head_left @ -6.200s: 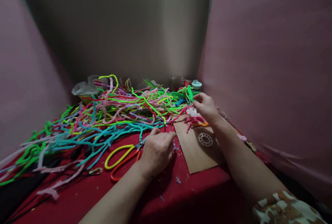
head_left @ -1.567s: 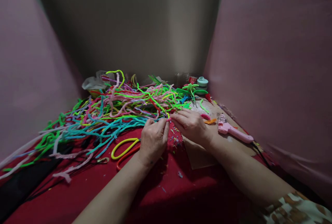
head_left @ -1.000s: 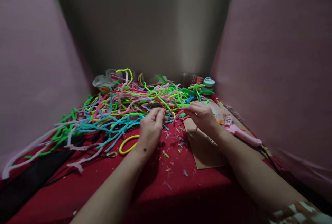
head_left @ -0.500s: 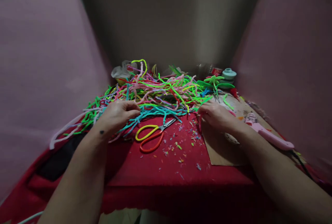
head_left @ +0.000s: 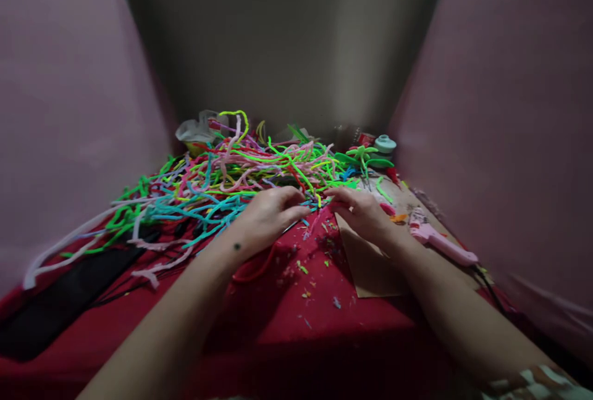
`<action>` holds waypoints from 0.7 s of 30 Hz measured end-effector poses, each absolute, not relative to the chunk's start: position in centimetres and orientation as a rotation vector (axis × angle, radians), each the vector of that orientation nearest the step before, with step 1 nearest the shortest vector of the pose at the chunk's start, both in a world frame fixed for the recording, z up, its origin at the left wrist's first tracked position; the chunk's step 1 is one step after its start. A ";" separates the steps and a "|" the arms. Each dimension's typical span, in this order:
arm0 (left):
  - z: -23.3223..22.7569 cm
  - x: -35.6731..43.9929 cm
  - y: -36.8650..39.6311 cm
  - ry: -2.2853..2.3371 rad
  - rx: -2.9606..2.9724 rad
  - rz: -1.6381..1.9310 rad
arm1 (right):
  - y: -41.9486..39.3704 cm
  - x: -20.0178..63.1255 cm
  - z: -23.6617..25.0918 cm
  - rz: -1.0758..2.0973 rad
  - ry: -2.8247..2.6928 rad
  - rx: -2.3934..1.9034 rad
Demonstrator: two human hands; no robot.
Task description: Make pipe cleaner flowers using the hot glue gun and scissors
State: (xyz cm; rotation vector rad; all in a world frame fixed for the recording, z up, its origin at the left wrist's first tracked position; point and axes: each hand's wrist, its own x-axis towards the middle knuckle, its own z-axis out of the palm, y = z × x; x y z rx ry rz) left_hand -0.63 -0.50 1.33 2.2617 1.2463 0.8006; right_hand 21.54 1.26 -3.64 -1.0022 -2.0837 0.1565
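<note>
Half a second ago the left hand (head_left: 269, 218) lay far out to the left on the teal strands; now it has come back to the middle of the desk (head_left: 324, 326) and meets the right hand (head_left: 359, 212) at the near edge of the pile of pipe cleaners (head_left: 222, 181). The two sets of fingers are curled and nearly tip to tip, pinching together around a thin pink strand (head_left: 315, 221) that trails down between them onto the red cloth; how firmly each grips it is hard to tell in the blur. The left hand now covers the scissors (head_left: 252, 270), of which only a red handle loop shows beneath the wrist. The right wrist rests over the cardboard sheet (head_left: 370, 267), with the pink glue gun (head_left: 440, 245) just to its right. Judging by this, the hands are back to working one strand together.
</note>
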 end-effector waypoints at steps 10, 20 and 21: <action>-0.8 4.5 0.5 1.265 2.075 0.763 | 0.9 21.8 -2.7 0.217 -1.989 -0.975; -1.4 4.1 -0.2 1.093 1.425 0.881 | -5.5 32.6 -3.9 -0.307 -1.731 -1.633; -1.4 4.1 -0.2 1.102 1.420 0.874 | -6.1 34.0 -4.6 -0.334 -1.774 -1.735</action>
